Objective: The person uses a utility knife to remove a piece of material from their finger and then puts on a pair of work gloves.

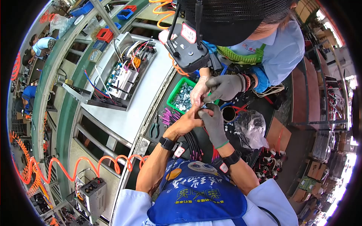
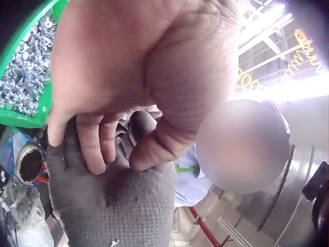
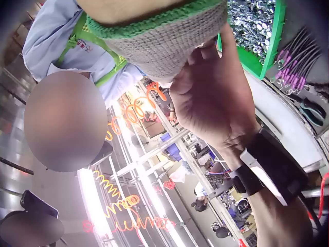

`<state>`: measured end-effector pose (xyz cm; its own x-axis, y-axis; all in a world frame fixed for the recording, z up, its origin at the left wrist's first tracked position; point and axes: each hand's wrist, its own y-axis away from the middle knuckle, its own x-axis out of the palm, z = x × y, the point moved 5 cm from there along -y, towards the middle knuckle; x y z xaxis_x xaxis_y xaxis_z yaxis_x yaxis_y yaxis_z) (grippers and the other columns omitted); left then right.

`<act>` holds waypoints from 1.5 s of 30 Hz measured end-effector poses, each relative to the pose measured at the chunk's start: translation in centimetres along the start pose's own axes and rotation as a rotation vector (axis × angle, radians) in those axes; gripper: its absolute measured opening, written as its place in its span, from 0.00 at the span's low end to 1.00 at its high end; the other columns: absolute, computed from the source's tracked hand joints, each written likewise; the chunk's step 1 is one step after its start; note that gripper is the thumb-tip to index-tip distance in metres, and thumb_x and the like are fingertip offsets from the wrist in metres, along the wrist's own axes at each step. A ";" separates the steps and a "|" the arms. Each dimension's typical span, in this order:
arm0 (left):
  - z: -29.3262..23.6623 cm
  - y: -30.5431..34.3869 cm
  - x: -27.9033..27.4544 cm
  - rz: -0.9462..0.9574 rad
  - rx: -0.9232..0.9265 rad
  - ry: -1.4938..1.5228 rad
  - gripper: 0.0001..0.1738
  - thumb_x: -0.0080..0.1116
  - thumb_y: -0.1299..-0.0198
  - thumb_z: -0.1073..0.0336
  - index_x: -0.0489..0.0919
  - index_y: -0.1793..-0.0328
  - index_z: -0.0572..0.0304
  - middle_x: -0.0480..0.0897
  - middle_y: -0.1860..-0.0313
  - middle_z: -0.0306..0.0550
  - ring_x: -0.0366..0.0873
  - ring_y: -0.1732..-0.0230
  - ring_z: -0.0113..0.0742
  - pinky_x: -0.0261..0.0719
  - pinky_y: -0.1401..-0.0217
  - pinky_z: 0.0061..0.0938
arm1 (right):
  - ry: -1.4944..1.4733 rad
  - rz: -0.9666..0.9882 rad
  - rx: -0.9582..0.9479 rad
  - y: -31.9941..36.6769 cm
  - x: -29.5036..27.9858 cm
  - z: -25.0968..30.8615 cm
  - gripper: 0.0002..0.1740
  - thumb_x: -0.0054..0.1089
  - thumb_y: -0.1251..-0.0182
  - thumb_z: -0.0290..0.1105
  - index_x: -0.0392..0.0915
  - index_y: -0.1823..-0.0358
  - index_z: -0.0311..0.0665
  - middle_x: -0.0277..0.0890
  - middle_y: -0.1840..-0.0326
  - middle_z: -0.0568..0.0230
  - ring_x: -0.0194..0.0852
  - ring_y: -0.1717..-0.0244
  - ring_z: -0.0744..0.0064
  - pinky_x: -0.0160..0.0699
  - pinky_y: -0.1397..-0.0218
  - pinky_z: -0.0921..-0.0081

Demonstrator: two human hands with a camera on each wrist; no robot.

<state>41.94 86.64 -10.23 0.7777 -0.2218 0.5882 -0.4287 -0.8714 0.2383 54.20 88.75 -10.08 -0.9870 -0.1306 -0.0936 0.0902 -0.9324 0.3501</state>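
Observation:
Above the workbench my bare left hand (image 1: 184, 123) meets my right hand (image 1: 214, 126), which wears a grey knit glove (image 3: 159, 46) with a green cuff edge. In the left wrist view, the bare fingers and thumb (image 2: 150, 149) curl onto the glove and pinch it around its finger part. Much of the right hand's fingers is hidden behind the left hand, and I cannot tell whether they hold anything. Just beyond, a green bin (image 1: 174, 93) holds small shiny metal fasteners. Another person's bare hand (image 1: 199, 91) and grey-gloved hand (image 1: 228, 86) come together right by mine.
Purple-ended black cables (image 1: 170, 116) and pliers (image 1: 154, 129) lie left of my hands. A round tin (image 1: 229, 113) and a clear plastic bag (image 1: 253, 130) are to the right. An opened metal unit with wiring (image 1: 126, 77) stands on the conveyor side. An orange coiled hose (image 1: 77, 173) crosses the lower left.

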 end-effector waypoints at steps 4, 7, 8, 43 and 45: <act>0.0 -0.1 0.1 0.006 -0.006 0.036 0.52 0.54 0.43 0.85 0.47 0.13 0.54 0.74 0.29 0.57 0.77 0.34 0.41 0.76 0.34 0.33 | -0.076 0.004 0.006 0.2 -0.1 -0.1 0.24 0.67 0.39 0.28 0.73 0.42 0.26 0.84 0.58 0.61 0.83 0.58 0.77 0.83 0.55 0.77; -0.6 0.3 0.6 0.002 -0.013 0.048 0.53 0.54 0.42 0.85 0.45 0.12 0.53 0.74 0.29 0.57 0.78 0.35 0.41 0.77 0.35 0.32 | -0.087 0.009 0.008 0.3 0.0 0.1 0.24 0.67 0.38 0.28 0.72 0.42 0.27 0.85 0.58 0.62 0.83 0.58 0.77 0.83 0.57 0.78; -0.8 0.3 0.6 0.003 -0.015 0.047 0.53 0.54 0.42 0.85 0.44 0.11 0.54 0.74 0.29 0.57 0.78 0.36 0.41 0.77 0.35 0.32 | -0.089 0.007 0.009 0.3 0.0 -0.1 0.24 0.67 0.38 0.28 0.72 0.42 0.26 0.85 0.58 0.62 0.83 0.58 0.77 0.83 0.57 0.78; -0.3 -0.3 0.7 0.038 0.028 0.110 0.55 0.55 0.48 0.83 0.46 0.13 0.58 0.72 0.27 0.57 0.76 0.32 0.44 0.75 0.31 0.36 | 0.038 0.110 -0.173 -0.7 -0.6 -1.7 0.23 0.67 0.36 0.26 0.71 0.41 0.28 0.85 0.55 0.60 0.85 0.55 0.75 0.85 0.55 0.76; -0.4 -0.3 0.9 0.040 0.017 0.119 0.56 0.55 0.49 0.83 0.45 0.12 0.58 0.71 0.26 0.56 0.77 0.32 0.45 0.75 0.30 0.38 | 0.038 0.068 -0.119 -0.4 -0.8 -1.8 0.23 0.68 0.37 0.28 0.73 0.41 0.31 0.85 0.54 0.61 0.85 0.54 0.75 0.84 0.52 0.74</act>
<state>42.54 86.94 -9.47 0.6996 -0.2042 0.6848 -0.4498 -0.8704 0.1999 55.20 88.64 -11.88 -0.9725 -0.2054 -0.1100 0.1739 -0.9541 0.2437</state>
